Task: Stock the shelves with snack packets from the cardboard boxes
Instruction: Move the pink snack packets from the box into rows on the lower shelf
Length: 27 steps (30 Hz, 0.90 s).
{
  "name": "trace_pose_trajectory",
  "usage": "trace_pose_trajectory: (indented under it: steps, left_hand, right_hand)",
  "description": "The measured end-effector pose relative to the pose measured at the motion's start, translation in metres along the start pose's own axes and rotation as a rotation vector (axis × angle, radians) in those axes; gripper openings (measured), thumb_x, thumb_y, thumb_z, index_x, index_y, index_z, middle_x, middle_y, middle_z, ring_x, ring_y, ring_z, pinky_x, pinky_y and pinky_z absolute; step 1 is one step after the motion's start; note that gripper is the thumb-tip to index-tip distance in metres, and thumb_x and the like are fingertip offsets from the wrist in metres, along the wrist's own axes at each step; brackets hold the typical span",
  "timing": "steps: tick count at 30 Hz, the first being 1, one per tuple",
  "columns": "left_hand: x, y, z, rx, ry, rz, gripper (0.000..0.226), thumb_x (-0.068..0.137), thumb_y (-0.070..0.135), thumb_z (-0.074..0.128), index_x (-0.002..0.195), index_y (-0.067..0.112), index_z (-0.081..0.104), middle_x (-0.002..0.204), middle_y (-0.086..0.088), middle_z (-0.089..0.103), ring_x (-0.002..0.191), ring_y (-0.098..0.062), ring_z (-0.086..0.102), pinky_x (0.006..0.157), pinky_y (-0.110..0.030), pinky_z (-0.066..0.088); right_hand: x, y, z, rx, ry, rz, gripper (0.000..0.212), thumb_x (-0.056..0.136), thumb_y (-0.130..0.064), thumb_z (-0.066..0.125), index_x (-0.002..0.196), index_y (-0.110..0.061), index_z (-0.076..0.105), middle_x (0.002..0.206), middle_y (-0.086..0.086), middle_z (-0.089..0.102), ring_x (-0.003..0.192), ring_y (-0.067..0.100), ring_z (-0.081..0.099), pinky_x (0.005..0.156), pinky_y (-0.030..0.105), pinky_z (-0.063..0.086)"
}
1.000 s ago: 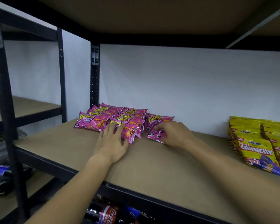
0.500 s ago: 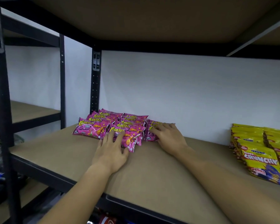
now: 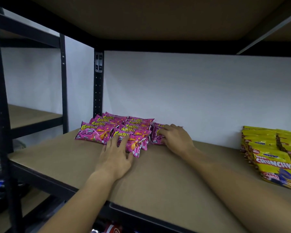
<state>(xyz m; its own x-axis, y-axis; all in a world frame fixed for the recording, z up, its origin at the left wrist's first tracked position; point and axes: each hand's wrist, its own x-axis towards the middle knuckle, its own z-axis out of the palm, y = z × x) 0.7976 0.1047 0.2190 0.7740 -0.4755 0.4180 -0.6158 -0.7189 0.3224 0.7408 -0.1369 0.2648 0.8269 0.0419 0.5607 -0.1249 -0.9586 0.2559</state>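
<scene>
Pink snack packets (image 3: 114, 130) overlap; the 3 o'clock packet (image 3: 155, 136) is half hidden under the right hand (image 3: 176, 140), grip flat, fingers lightly bent. Left hand (image 3: 115, 157) lies flat, fingers straight on the front packet (image 3: 133, 143).

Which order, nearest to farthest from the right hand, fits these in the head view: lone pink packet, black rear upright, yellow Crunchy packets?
1. Lone pink packet: under the right hand.
2. Black rear upright: back left.
3. Yellow Crunchy packets: far right.

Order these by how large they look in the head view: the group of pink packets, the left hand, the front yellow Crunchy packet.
1. Group of pink packets
2. Front yellow Crunchy packet, though it is cut by the frame edge
3. Left hand

The packet and hand look close in size, so their order is unsure.
</scene>
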Motion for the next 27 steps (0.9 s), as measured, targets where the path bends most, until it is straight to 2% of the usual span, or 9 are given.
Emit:
trace_pose_trajectory:
  steps: [3,11,18,24,27]
  left_hand:
    - [-0.001,0.000,0.000,-0.010,0.001,-0.001,0.064,0.099,0.042,0.041,0.156,0.031,0.014,0.163,-0.009,0.011,0.149,-0.027,0.011,0.121,-0.044,0.018]
    - [0.000,0.001,-0.001,-0.016,0.015,-0.003,0.064,0.098,0.041,0.042,0.156,0.030,0.016,0.161,-0.008,0.014,0.148,-0.026,0.014,0.119,-0.043,0.021]
    - [-0.001,0.005,-0.004,-0.029,0.017,-0.011,0.063,0.098,0.038,0.043,0.156,0.027,0.019,0.161,-0.011,0.016,0.148,-0.027,0.015,0.120,-0.044,0.019]
    - [-0.009,0.012,-0.021,-0.023,0.018,-0.003,0.062,0.098,0.040,0.045,0.154,0.027,0.021,0.160,-0.013,0.019,0.148,-0.028,0.016,0.121,-0.046,0.016]
    - [-0.016,0.017,-0.038,-0.064,0.053,0.013,0.060,0.098,0.043,0.046,0.152,0.025,0.028,0.159,-0.012,0.023,0.147,-0.029,0.018,0.120,-0.047,0.018]
  right_hand:
    - [0.005,-0.003,0.003,-0.012,-0.004,-0.016,0.026,0.090,-0.015,0.062,0.115,-0.019,0.069,0.111,0.005,0.065,0.103,0.031,0.058,0.079,0.038,0.041]
    - [0.002,-0.005,-0.002,0.014,-0.087,-0.001,0.036,0.096,-0.033,0.059,0.131,-0.026,0.061,0.129,0.003,0.056,0.119,0.029,0.052,0.096,0.040,0.038]
    - [-0.012,-0.011,-0.025,0.064,-0.059,0.062,0.037,0.096,-0.034,0.058,0.133,-0.029,0.059,0.132,0.001,0.057,0.119,0.027,0.053,0.099,0.040,0.038]
    - [-0.038,-0.032,-0.063,0.184,-0.072,0.188,0.030,0.094,-0.031,0.055,0.123,-0.031,0.064,0.118,-0.001,0.065,0.112,0.023,0.058,0.093,0.036,0.037]
    - [-0.056,-0.048,-0.085,0.249,-0.087,0.219,0.029,0.092,-0.032,0.057,0.119,-0.030,0.065,0.118,-0.003,0.067,0.111,0.022,0.061,0.092,0.036,0.041]
